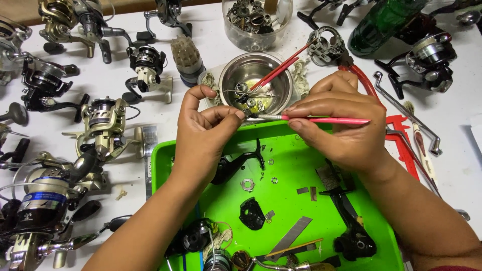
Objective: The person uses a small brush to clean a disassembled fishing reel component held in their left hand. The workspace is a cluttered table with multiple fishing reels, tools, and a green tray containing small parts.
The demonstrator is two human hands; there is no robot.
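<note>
My left hand pinches a small metal reel part between thumb and fingertips, just above the far edge of a green tray. My right hand holds a thin red-handled brush level, its tip touching that small part. Right behind the hands stands a steel bowl with small gears, tweezers and another red brush leaning in it. Black reel pieces, washers and metal strips lie loose in the tray below my hands.
Several fishing reels crowd the white table on the left and along the back. A clear tub of parts stands behind the bowl. A green bottle, red pliers, a red caliper and a crank handle lie at the right.
</note>
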